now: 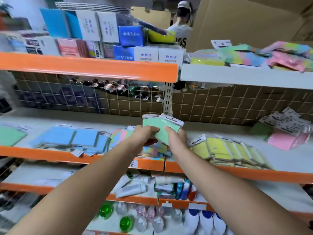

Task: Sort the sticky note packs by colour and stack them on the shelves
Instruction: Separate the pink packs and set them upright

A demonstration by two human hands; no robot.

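Both hands hold green sticky note packs [162, 127] above the middle shelf [288, 160]. My left hand [144, 135] grips them from the left, my right hand [175, 135] from the right. On that shelf lie blue packs [71, 138], a green pack [10, 134] at far left, multicolour packs [154, 152] under my hands, yellow packs [228, 150] in a row, and pink packs [284, 140] with a darker green pack [259, 130] at right.
The upper right shelf [237, 75] carries a loose heap of multicolour packs [250, 55]. Boxes [108, 31] fill the upper left shelf. Tubes and bottles [152, 185] sit on lower shelves. A person in a cap [182, 22] stands beyond the shelving.
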